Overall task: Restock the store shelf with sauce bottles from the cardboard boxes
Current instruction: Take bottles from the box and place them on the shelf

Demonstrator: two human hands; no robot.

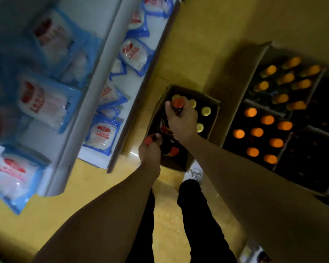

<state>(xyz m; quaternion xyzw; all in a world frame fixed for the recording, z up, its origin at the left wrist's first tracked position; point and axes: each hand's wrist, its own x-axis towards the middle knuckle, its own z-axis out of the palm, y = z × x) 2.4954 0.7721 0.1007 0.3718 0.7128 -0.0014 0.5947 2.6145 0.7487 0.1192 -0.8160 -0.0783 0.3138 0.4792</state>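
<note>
A small open cardboard box (211, 118) stands on the yellow floor and holds dark sauce bottles with yellow caps (205, 111). My right hand (182, 122) grips the neck of a dark bottle with a red cap (178, 103) above the box. My left hand (150, 150) grips the neck of a second red-capped dark bottle (168, 147) at the box's near left side. The store shelf (95, 86) runs along the left.
The shelf tiers carry blue-and-white bags with red print (133, 52). At the right stand bigger cardboard boxes (241, 84) with several orange-capped dark bottles (267, 120). My legs in black trousers (201, 215) and a white shoe (195, 172) are beside the small box.
</note>
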